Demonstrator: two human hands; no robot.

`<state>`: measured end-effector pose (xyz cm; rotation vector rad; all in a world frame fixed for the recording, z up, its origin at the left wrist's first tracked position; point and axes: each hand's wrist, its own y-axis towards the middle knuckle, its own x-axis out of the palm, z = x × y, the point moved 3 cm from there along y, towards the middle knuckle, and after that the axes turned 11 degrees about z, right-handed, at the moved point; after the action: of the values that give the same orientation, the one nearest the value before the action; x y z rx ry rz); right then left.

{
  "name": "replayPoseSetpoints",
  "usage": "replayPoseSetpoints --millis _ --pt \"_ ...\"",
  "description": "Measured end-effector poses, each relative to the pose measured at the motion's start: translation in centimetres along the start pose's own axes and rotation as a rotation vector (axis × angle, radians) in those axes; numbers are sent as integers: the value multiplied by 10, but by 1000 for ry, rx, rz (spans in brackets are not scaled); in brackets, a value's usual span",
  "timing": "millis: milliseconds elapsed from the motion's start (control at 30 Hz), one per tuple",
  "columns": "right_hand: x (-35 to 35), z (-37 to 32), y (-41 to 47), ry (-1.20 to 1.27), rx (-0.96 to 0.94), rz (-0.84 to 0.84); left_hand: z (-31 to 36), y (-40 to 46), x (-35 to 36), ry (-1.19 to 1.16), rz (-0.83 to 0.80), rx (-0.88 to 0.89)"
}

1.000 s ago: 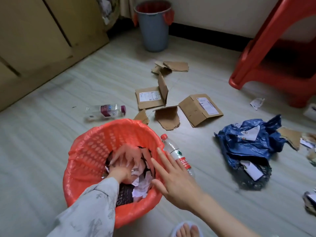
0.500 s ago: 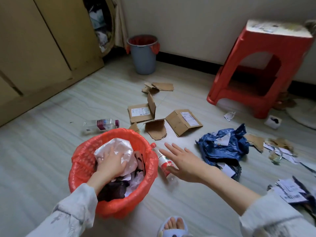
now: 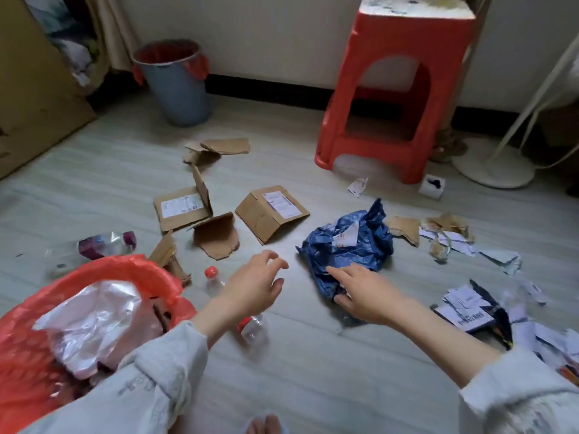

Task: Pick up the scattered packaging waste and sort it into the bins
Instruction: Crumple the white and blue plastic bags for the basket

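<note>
My left hand [image 3: 255,286] hovers over a clear bottle with a red cap [image 3: 213,278], fingers loosely curled and holding nothing. My right hand [image 3: 366,296] lies on the near edge of a crumpled blue plastic bag [image 3: 347,242], index finger stretched over it. At the lower left stands a bin with a red liner [image 3: 103,270], crumpled clear plastic [image 3: 94,317] on top inside. A second bin, grey-blue with a red liner [image 3: 177,86], stands by the far wall.
Torn cardboard [image 3: 216,236], a labelled carton [image 3: 271,211] and another flat one [image 3: 181,208] lie mid-floor. Another clear bottle [image 3: 103,245] lies behind the red bin. Paper scraps [image 3: 466,305] litter the right side. A red stool [image 3: 401,89] and a white stand base [image 3: 492,164] sit behind.
My left hand has come out of the red bin, leaving the plastic there, and now hangs over the bottle. My right hand moved right from the bottle to the blue bag.
</note>
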<state>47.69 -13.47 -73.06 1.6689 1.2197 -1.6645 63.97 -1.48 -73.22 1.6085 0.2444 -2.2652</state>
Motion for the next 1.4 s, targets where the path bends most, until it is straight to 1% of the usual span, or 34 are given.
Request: replayPoseSetpoints --millis 67,133,200,300,367,467,533,600,667,767,867,933,1000,1067,1167,1233,1300,1367,1400 --pt "29 35 8 -27 101 -40 11 26 47 75 -175 67" --pt "56 61 19 -35 171 -71 15 46 85 173 -279 133" --pt "80 87 36 -30 227 -52 18 73 123 276 -313 196" --pt "110 115 68 0 259 -23 21 120 162 371 -281 274" --pt "136 130 80 34 275 -60 21 143 191 345 -330 239" --pt "165 135 73 108 240 -120 13 143 216 273 -449 109" --pt "176 134 57 151 184 -144 11 125 227 336 -496 99" --pt "179 132 42 167 136 -130 12 108 229 420 -471 105" --pt "178 133 31 146 126 -104 17 99 230 436 -360 145" --pt "178 127 23 136 191 -74 21 96 231 431 -186 277" --pt "183 121 21 78 226 17 24 95 229 416 -92 299" --pt "181 120 19 57 221 146 25 92 225 369 -65 274" --pt "177 123 15 66 194 215 23 88 225 311 -93 272" --pt "169 127 9 165 205 234 19 82 225 226 -171 269" --pt "157 138 1 385 361 265 16 77 222 72 -278 230" --pt "148 143 -1 547 491 365 16 78 217 33 -271 180" --pt "137 146 0 710 620 475 18 76 214 29 -262 191" --pt "132 147 6 890 698 522 21 71 215 24 -287 218" --pt "130 147 9 938 712 534 22 67 216 -14 -304 205"
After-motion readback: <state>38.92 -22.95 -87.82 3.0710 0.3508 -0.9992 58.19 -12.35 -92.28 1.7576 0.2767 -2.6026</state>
